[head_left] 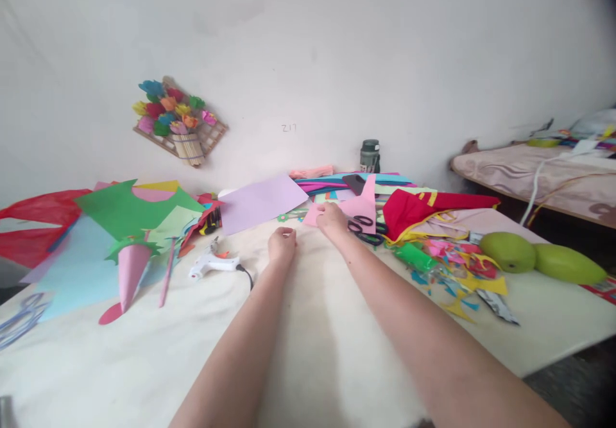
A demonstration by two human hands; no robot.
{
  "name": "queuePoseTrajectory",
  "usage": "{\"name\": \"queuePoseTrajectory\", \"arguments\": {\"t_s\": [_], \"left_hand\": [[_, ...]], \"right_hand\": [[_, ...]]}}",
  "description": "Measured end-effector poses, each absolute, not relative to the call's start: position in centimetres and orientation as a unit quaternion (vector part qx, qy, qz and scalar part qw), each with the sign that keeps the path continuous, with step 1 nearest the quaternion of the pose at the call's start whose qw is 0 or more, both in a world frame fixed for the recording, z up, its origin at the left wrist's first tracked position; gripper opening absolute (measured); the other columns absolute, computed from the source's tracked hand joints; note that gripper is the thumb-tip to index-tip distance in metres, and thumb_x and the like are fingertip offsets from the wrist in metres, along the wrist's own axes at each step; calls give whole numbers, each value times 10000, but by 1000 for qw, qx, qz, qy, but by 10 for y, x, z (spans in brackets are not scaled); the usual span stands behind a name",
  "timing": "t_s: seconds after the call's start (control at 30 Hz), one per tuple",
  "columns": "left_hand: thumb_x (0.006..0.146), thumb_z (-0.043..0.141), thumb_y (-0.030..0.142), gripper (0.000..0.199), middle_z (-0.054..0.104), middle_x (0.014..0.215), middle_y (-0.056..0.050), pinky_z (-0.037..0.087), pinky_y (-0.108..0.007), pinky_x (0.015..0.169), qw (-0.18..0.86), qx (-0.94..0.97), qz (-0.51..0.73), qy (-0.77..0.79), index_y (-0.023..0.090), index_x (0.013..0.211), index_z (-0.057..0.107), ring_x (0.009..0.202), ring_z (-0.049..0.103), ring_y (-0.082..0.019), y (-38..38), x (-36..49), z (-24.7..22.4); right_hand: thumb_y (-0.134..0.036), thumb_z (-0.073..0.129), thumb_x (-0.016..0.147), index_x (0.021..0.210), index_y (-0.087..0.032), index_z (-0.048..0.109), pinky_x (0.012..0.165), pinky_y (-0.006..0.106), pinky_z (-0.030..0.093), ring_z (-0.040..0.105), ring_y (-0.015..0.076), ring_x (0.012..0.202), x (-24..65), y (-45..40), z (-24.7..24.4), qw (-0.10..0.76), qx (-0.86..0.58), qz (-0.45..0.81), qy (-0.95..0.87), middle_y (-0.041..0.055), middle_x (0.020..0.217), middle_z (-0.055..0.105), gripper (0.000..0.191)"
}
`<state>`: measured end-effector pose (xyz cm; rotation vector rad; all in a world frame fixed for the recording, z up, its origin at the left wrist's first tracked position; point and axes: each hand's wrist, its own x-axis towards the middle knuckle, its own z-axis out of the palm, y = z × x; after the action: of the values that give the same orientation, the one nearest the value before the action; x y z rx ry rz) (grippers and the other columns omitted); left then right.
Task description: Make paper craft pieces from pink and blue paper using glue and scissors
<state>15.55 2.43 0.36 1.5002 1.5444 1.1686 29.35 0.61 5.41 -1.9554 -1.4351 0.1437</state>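
Observation:
My right hand (331, 218) reaches to the back of the table, its fingers closed at the left part of a pink paper sheet (359, 208). Black-handled scissors (368, 229) lie over the sheet's lower right corner, beside my right wrist. My left hand (283, 246) rests on the pale tabletop with its fingers curled in; whatever they may hold is hidden. A lilac paper sheet (262, 203) lies just behind it. To its left is a white glue gun (215, 265) with a black cord.
A pink paper cone (132, 273) with a green collar and a pink paper stick (167, 274) lie at left, near green paper (137, 210). Paper scraps (462, 280), red cloth (418, 210) and green mangoes (510, 252) lie at right. A dark bottle (370, 156) stands by the wall.

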Motion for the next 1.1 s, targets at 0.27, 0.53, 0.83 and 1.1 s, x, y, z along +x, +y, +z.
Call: {"name": "queuePoseTrajectory", "arguments": {"t_s": [0.27, 0.53, 0.83, 1.1], "left_hand": [[741, 445, 431, 261, 654, 818, -70, 397, -294, 643, 188, 643, 343, 659, 240, 769, 621, 804, 581, -223, 17, 170, 15], [769, 420, 365, 242, 646, 889, -76, 417, -319, 676, 100, 668, 223, 702, 251, 872, 607, 849, 585, -226, 13, 184, 20], [787, 385, 402, 270, 651, 841, -64, 405, -302, 659, 123, 651, 297, 688, 255, 848, 602, 835, 583, -220, 10, 179, 17], [772, 380, 453, 297, 658, 810, -50, 404, -295, 641, 172, 619, 362, 675, 261, 816, 603, 815, 584, -220, 12, 174, 16]], "right_hand": [[-190, 518, 682, 975, -117, 601, 801, 407, 328, 503, 304, 975, 346, 10, 49, 136, -817, -18, -560, 176, 971, 586, 313], [-169, 453, 734, 1008, -124, 569, 786, 356, 348, 521, 259, 952, 349, 19, 40, 78, -791, -75, -602, 157, 974, 584, 301], [-172, 450, 719, 1080, -141, 530, 757, 340, 405, 536, 267, 954, 340, 19, 54, 101, -786, -52, -608, 153, 1062, 548, 371], [-216, 450, 704, 1063, -186, 537, 715, 328, 425, 560, 255, 928, 347, 1, 75, 128, -798, -24, -589, 110, 1007, 604, 371]]}}
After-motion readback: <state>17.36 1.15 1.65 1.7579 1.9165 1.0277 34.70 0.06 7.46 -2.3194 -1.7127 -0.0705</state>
